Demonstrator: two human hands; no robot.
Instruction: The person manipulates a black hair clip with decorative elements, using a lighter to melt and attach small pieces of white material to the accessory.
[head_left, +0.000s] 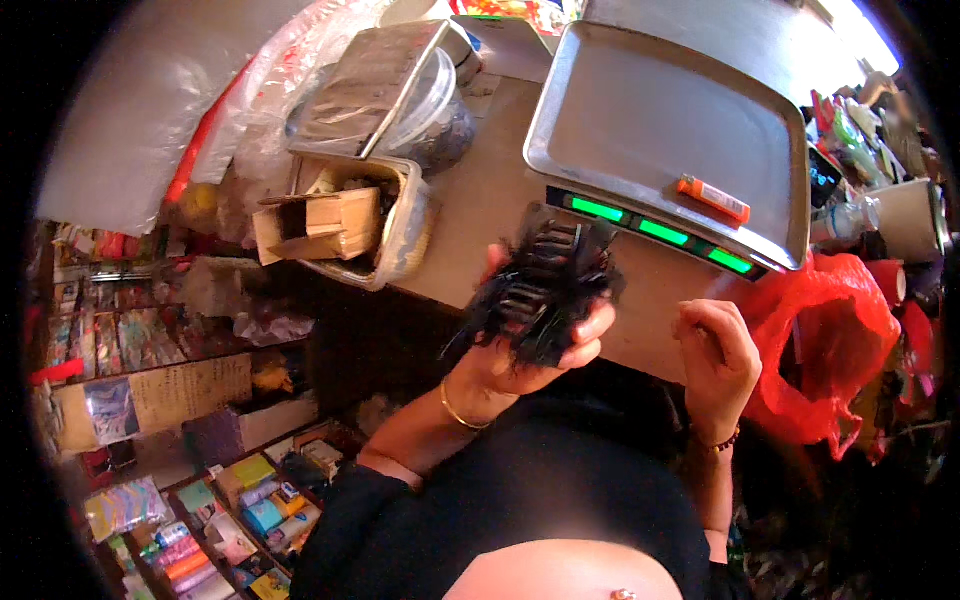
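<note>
- Tray (680, 120), big and shiny, with an orange tube (714, 199) on it.
- Red bag (870, 320), to the right.
- Black bundle (545, 290), in front of the tray — the left hand (510, 372) has its fingers wrapped round it.
- Right hand (722, 350), curled up beside the bag — I can't tell if it holds anything.

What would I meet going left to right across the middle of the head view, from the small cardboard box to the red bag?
Small cardboard box → left hand holding a black bundle → right hand → red plastic bag.
</note>
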